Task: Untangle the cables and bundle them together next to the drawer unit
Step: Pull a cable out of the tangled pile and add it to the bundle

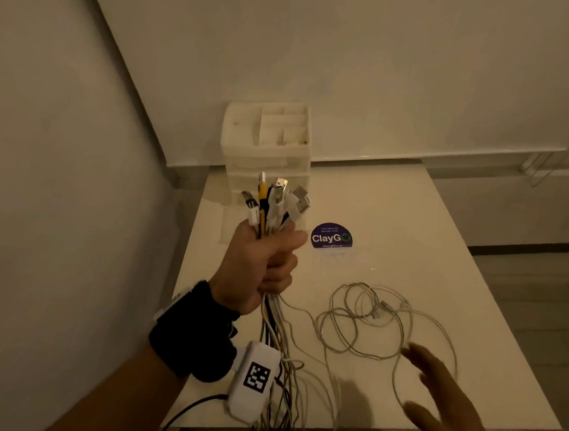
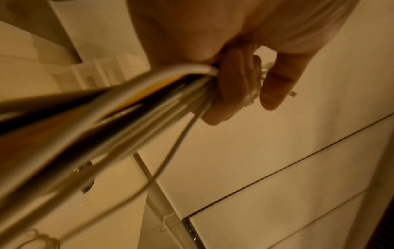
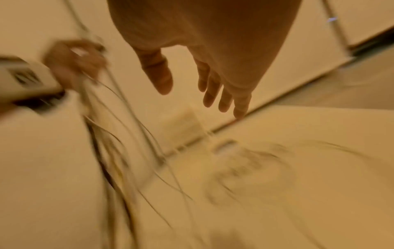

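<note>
Left hand [image 1: 260,268]: fist wrapped round a bunch of cables [image 1: 271,210], held upright and raised off the table [image 1: 413,226]. Connector ends fan out above the fist; white, yellow and black leads are among them. The tails drop below the fist, past the wrist camera, toward the table's near edge. The left wrist view confirms fingers [image 2: 232,87] curled tight on the bunch.

Drawer unit [image 1: 266,152]: stands at the far corner of the table, directly beyond the left fist. No cable lies beside it.

ClayGo sticker [image 1: 331,237]: on the tabletop just right of the left fist.

Loose tangle of pale cable [image 1: 366,320]: lies in overlapping loops on the table, between the two hands. At least one strand appears to run from it to the held bunch.

Right hand [image 1: 439,397]: fingers spread and straight, holding nothing, at the near right edge of the tangle. Contact with the loops cannot be told; the right wrist view is blurred.

Assessment: gathering is largely done. Outstanding: the loose tangle is to be cleared and joined, and the whole bundle laid beside the drawer unit.
</note>
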`<state>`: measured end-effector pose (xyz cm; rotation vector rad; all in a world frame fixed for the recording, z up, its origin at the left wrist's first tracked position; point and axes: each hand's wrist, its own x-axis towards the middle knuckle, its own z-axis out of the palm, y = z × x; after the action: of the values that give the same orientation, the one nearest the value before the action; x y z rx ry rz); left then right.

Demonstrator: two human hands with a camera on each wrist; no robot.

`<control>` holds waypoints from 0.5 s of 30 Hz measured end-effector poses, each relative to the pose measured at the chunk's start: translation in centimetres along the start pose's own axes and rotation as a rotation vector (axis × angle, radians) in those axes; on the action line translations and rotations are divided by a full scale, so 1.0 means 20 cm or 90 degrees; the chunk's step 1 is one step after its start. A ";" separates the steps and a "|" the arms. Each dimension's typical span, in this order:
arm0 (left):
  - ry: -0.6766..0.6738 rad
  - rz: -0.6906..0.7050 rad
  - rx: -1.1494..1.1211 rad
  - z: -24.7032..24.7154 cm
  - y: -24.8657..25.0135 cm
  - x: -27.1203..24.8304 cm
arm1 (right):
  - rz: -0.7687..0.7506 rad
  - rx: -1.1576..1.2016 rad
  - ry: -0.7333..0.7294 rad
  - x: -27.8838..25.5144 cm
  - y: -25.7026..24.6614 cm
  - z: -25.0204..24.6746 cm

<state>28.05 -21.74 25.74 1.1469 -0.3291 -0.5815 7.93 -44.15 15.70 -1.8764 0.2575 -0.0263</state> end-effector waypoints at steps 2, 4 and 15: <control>0.013 0.017 0.048 0.07 -0.03 -0.01 | -0.054 -0.022 -0.089 0.15 -0.21 0.20; 0.023 0.027 0.073 0.14 -0.04 -0.03 | -0.127 -0.029 -0.191 0.30 -0.32 0.39; 0.055 0.006 0.049 0.11 -0.02 -0.14 | -0.052 0.040 -0.354 0.39 -0.25 0.61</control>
<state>24.61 -21.83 26.38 1.2394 -0.2849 -0.5136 18.14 -32.70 15.64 -1.7536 -0.1997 0.4212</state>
